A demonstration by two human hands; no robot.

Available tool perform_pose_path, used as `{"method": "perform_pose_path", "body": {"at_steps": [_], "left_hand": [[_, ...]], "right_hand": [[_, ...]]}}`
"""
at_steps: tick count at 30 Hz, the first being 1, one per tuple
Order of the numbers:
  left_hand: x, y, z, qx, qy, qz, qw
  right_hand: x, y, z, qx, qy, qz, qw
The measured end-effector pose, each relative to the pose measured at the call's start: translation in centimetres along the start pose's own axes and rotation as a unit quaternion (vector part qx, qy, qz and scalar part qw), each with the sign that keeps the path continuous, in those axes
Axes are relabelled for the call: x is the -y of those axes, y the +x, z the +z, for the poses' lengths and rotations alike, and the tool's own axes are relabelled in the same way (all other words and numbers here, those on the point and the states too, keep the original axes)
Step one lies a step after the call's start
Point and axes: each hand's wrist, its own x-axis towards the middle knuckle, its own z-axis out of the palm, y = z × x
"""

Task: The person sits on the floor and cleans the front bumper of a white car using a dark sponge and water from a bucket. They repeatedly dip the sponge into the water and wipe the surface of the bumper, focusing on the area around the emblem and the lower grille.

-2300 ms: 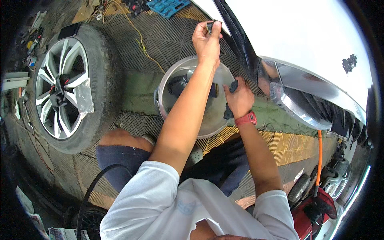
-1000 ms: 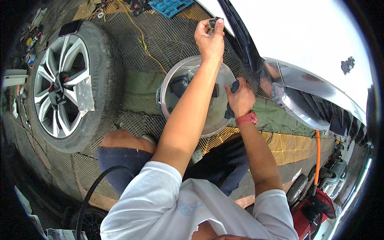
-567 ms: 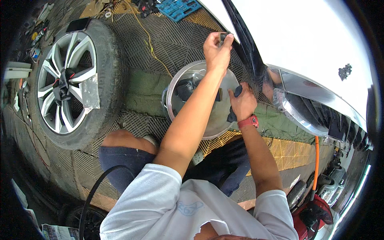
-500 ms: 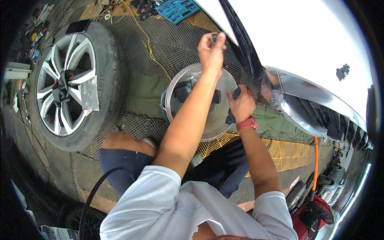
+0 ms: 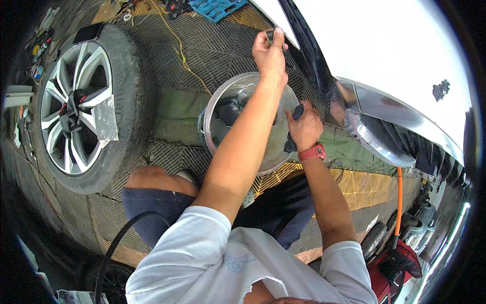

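My left hand (image 5: 270, 53), at the end of an outstretched arm, is closed around a small dark block-like piece (image 5: 271, 35). It is nearest the white car panel (image 5: 364, 40) and its black edge trim (image 5: 306, 45). My right hand (image 5: 307, 127) grips a dark cloth (image 5: 290, 144) at the right side of a round basin (image 5: 218, 96), with a red watch on that wrist. Dark things (image 5: 226, 115) lie inside the basin. My left forearm hides part of it.
On the left lies a tyre on a silver spoked wheel (image 5: 83, 104), with a phone (image 5: 88, 33) and a grey sheet (image 5: 105, 119) on it. A blue tool tray (image 5: 217, 9) sits at the far side. A yellow cord (image 5: 182, 55) crosses the grated floor. An orange pole (image 5: 399, 202) stands at right.
My left hand has moved slightly farther away with the dark piece. My right hand stays at the basin with the cloth. The view has shifted a little.
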Motion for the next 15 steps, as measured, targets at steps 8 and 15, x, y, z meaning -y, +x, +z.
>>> {"method": "perform_pose_path", "body": {"at_steps": [8, 15], "left_hand": [[0.0, -0.4, 0.0, 0.014, 0.039, 0.038, 0.998], [0.3, -0.7, -0.3, 0.021, 0.127, 0.072, 0.989]], "right_hand": [[-0.2, 0.6, 0.2, -0.006, -0.002, 0.003, 1.000], [-1.0, 0.4, 0.3, -0.001, 0.013, 0.005, 1.000]]}}
